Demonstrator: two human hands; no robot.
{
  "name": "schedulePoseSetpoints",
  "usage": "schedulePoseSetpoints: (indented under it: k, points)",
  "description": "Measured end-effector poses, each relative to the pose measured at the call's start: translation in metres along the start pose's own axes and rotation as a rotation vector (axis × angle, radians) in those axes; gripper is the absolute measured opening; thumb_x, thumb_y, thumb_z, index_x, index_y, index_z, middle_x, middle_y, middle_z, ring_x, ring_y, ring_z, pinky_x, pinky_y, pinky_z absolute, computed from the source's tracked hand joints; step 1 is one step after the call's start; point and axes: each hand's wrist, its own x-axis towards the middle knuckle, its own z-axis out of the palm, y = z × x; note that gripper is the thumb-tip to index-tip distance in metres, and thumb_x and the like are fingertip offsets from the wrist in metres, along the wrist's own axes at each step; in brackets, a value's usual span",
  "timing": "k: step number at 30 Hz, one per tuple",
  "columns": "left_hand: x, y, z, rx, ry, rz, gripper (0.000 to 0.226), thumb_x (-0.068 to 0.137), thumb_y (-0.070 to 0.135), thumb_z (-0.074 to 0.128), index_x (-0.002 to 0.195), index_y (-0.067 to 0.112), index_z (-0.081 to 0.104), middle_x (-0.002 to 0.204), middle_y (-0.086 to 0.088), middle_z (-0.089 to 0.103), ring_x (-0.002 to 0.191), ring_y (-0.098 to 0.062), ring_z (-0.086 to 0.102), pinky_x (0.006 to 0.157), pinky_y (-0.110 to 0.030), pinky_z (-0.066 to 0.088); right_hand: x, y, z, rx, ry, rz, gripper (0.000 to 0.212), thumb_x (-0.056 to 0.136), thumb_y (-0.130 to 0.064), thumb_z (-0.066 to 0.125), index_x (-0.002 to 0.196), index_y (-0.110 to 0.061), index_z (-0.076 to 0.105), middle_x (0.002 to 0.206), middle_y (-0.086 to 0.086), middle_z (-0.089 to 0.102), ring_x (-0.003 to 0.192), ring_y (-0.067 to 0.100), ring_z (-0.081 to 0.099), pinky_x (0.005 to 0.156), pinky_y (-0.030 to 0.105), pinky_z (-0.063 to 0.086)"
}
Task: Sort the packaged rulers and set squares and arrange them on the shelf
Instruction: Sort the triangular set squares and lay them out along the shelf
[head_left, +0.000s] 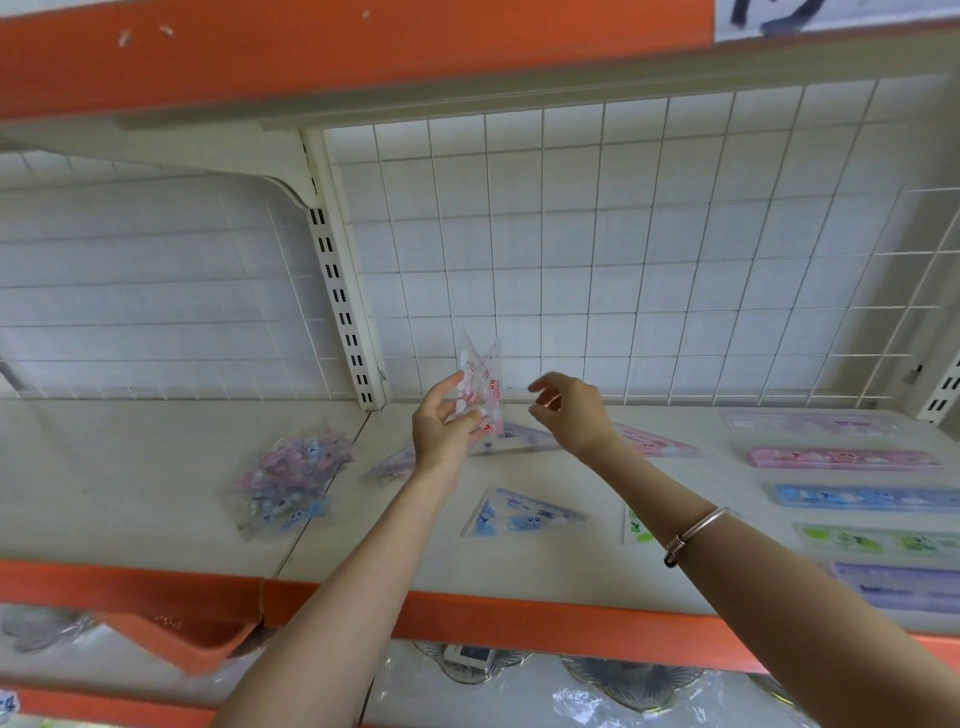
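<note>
Head view: the left hand (441, 431) grips a pink-printed set square (480, 384) upright above the shelf (156, 519); the right hand (571, 410) hovers just beside it, loosely curled, empty. On the shelf lie a heap of packaged set squares (288, 480) at left, a blue set square (519, 514) and rulers (862, 496) at right.

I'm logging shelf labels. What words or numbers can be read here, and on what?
"-4": on the white tag, bottom left, cut by the frame.
White sign, top right: dark handwriting, cropped, unreadable.
Set square in the left hand: print too blurred.
Rulers on the shelf: print too blurred.
</note>
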Motion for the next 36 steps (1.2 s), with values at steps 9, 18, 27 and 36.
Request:
schedulePoseSetpoints:
  k: [9, 18, 27, 36]
  points:
    - [-0.020, 0.005, 0.008, 0.109, -0.201, -0.035, 0.054, 0.076, -0.011, 0.070, 0.124, 0.013, 0.060, 0.101, -0.018, 0.070, 0.085, -0.022, 0.069, 0.066, -0.027, 0.058, -0.016, -0.001, -0.021, -0.422, 0.005, -0.322, 0.069, 0.080, 0.004, 0.058, 0.141, -0.025, 0.041, 0.153, 0.000, 0.027, 0.129, 0.022, 0.035, 0.096, 0.035, 0.044]
    - [-0.027, 0.006, 0.013, 0.104, -0.201, -0.025, 0.047, 0.082, -0.002, 0.070, 0.126, 0.013, 0.060, 0.106, -0.011, 0.070, 0.091, -0.022, 0.069, 0.069, -0.026, 0.059, -0.031, 0.018, -0.036, -0.423, -0.039, -0.241, 0.036, 0.085, -0.014, 0.066, 0.121, -0.013, 0.060, 0.114, 0.006, 0.064, 0.111, 0.021, 0.048, 0.088, 0.030, 0.043]
    - [-0.029, 0.009, 0.019, -0.152, -0.109, -0.216, 0.039, 0.094, -0.009, 0.048, 0.132, -0.001, 0.051, 0.121, -0.020, 0.060, 0.098, -0.022, 0.065, 0.066, -0.019, 0.058, -0.040, 0.029, -0.048, -0.149, 0.039, -0.049, 0.032, 0.078, -0.010, 0.075, 0.108, -0.004, 0.066, 0.103, 0.010, 0.068, 0.090, 0.020, 0.061, 0.085, 0.028, 0.049]
    - [-0.034, 0.021, 0.030, -0.409, -0.225, -0.543, 0.020, 0.092, -0.009, 0.049, 0.108, -0.010, 0.062, 0.089, -0.013, 0.071, 0.081, -0.014, 0.069, 0.063, -0.019, 0.058, -0.042, 0.022, -0.054, -0.076, 0.142, -0.199, 0.028, 0.077, -0.005, 0.074, 0.104, -0.008, 0.068, 0.100, 0.009, 0.068, 0.088, 0.023, 0.063, 0.083, 0.037, 0.052]
